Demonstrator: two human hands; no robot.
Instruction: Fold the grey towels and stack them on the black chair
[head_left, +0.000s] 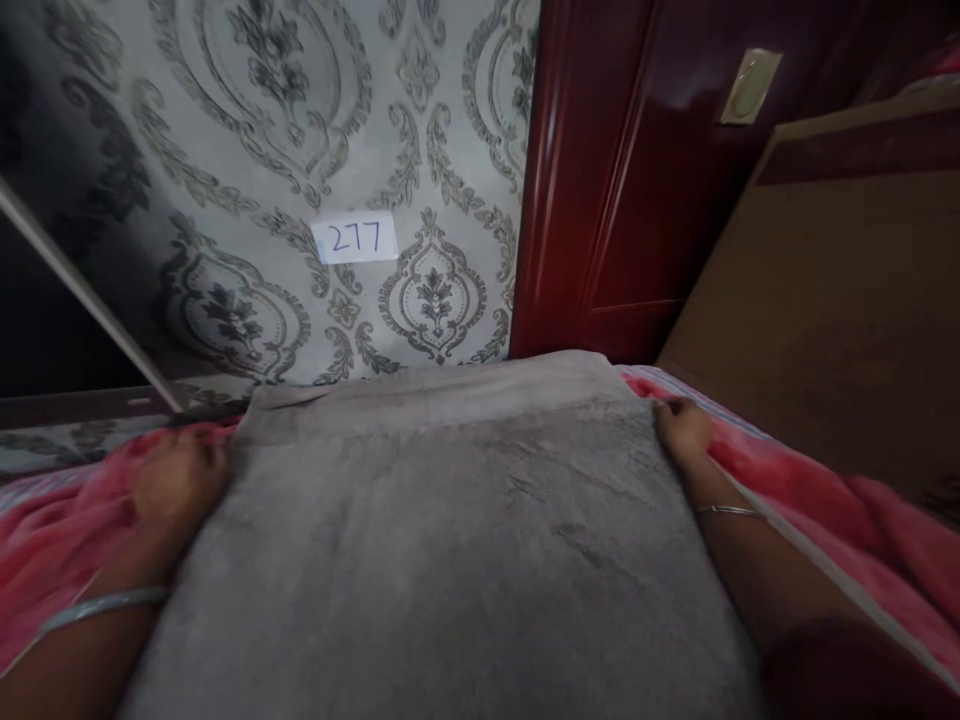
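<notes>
The grey cloth (450, 540) spans between left hand (181, 474) and right hand (684, 432), both apparently pinching its edges.

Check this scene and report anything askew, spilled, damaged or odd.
The grey fabric sheet has dark creases or brushed marks right of its middle, breaking its mostly smooth surface. A white rectangular paper label, handwritten 277, stands out on the grey-patterned wallpaper. No spill or tear shows.

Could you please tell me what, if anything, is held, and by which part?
Grey cloth: the right hand holds its right edge near the far end; the left hand is at its left edge, grip unclear.
</notes>
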